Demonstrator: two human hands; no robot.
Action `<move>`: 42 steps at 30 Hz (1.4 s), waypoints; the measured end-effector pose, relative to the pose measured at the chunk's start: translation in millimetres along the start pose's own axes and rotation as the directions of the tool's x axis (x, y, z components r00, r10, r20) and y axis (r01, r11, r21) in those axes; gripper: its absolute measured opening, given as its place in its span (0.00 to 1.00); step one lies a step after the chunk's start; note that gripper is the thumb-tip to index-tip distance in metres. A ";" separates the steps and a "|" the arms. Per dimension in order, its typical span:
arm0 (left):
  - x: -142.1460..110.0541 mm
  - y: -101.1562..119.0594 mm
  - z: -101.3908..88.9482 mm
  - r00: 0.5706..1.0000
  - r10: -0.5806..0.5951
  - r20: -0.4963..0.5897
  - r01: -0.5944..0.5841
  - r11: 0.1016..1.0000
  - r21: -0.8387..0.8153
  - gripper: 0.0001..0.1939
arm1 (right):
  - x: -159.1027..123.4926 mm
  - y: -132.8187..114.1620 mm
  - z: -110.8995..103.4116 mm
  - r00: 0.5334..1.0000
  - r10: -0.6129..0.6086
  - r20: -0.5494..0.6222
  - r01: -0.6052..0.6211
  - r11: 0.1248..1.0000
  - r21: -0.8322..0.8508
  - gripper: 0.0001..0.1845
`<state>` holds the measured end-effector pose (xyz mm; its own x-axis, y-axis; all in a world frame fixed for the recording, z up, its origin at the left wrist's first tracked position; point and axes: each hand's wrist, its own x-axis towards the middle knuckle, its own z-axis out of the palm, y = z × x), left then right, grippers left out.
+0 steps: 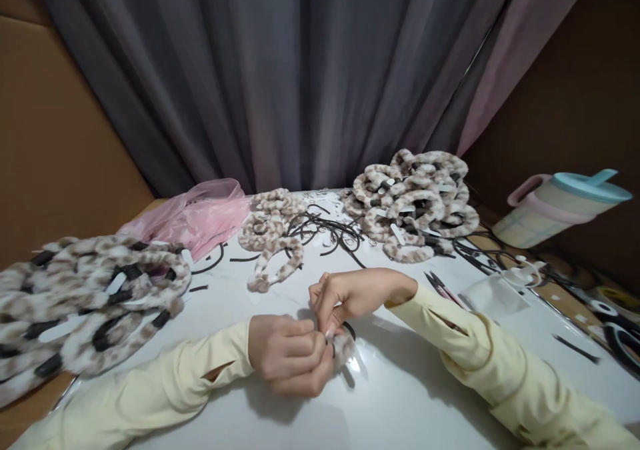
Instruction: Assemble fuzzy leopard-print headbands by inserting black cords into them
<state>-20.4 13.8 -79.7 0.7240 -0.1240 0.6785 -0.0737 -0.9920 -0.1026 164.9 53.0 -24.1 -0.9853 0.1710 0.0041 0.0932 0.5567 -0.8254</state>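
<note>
Low over the middle of the table, my left hand (295, 357) is closed around one end of a spotted plush band (343, 349). Most of that band is hidden by my fingers; a short furry part and a bit of black cord show at their right. My right hand (350, 297) comes from above, thumb and fingertips pinched together against the left fingertips. What exactly sits in that pinch is too small to make out. Just beyond my hands lies a loose spotted plush ring (277, 263), with more rings behind it.
Heaps of plush rings with black sections and white tags lie at left (120, 297) and back right (415, 203). Black cords (335, 227) are scattered between them. A pink plastic bag (200, 213), small pointed snips (443, 287), a lidded cup (555, 210) and black-handled scissors (620, 343) surround the work area.
</note>
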 end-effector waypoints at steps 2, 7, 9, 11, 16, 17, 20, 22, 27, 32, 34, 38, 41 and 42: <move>3.3 2.4 -3.5 0.995 0.090 -0.050 -0.087 0.995 0.055 0.10 | 1.0 -1.4 -2.0 0.998 0.001 0.056 -0.004 0.998 0.055 0.11; 14.3 1.5 -20.4 0.989 -0.030 -0.147 0.055 0.984 0.169 0.06 | -9.8 -32.0 1.2 0.917 0.043 -0.396 -0.146 0.961 -0.233 0.07; 18.4 0.9 -25.2 0.943 -0.232 -0.240 0.275 0.947 0.166 0.07 | -16.7 -48.8 11.7 0.730 0.019 -0.684 -0.327 0.888 -0.323 0.06; 22.3 1.1 -26.6 0.827 -0.440 -0.350 0.502 0.858 0.109 0.08 | -21.0 -62.0 26.8 0.636 0.016 -0.772 -0.402 0.861 -0.313 0.07; 27.7 0.6 -21.1 0.459 -0.821 -0.340 0.840 0.526 -0.135 0.05 | -15.1 -62.5 59.4 0.668 0.125 -0.734 -0.553 0.743 -0.377 0.12; 27.8 -0.9 -20.1 0.376 -0.879 -0.293 0.876 0.441 -0.197 0.06 | -12.5 -58.1 61.2 0.661 0.115 -0.742 -0.601 0.673 -0.431 0.12; 26.7 -10.0 -18.4 0.150 -0.979 -0.137 0.882 0.196 -0.429 0.10 | -7.1 -43.5 57.0 0.595 0.076 -0.800 -0.735 0.454 -0.503 0.13; 24.7 -18.2 -17.5 0.010 -1.000 0.026 0.775 -0.009 -0.633 0.10 | -5.7 -36.4 51.0 0.544 0.089 -0.835 -0.802 0.350 -0.485 0.12; 17.5 -31.0 -11.1 -0.173 -0.899 0.403 0.458 -0.436 -0.775 0.15 | -1.6 -32.3 48.3 0.530 0.213 -0.821 -0.821 0.372 -0.434 0.10; 16.5 -26.1 -7.1 -0.160 -0.918 0.364 0.485 -0.394 -0.780 0.16 | 10.5 -26.1 55.1 0.584 0.435 -0.685 -0.744 0.624 -0.238 0.09; 17.1 -24.0 -6.9 -0.141 -0.943 0.301 0.537 -0.328 -0.777 0.16 | 16.4 -19.6 54.0 0.566 0.517 -0.642 -0.673 0.739 0.002 0.08; 15.1 -22.7 -5.5 -0.025 -1.000 0.017 0.809 -0.030 -0.587 0.13 | 25.3 -10.8 49.3 0.608 0.657 -0.446 -0.405 0.739 0.538 0.15; 11.6 -22.4 -4.2 0.122 -0.980 -0.154 0.943 0.163 -0.289 0.11 | 26.6 -12.2 48.0 0.652 0.662 -0.369 -0.306 0.675 0.671 0.18; 10.4 -22.4 -3.8 0.179 -0.965 -0.190 0.954 0.218 -0.208 0.10 | 26.1 -13.7 47.8 0.665 0.656 -0.357 -0.255 0.648 0.717 0.18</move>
<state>-13.9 34.6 -67.6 0.0703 0.9307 0.3590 0.5321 -0.3394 0.7757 131.1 11.0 -39.6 -0.5424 0.7693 -0.3375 0.2088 -0.2657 -0.9412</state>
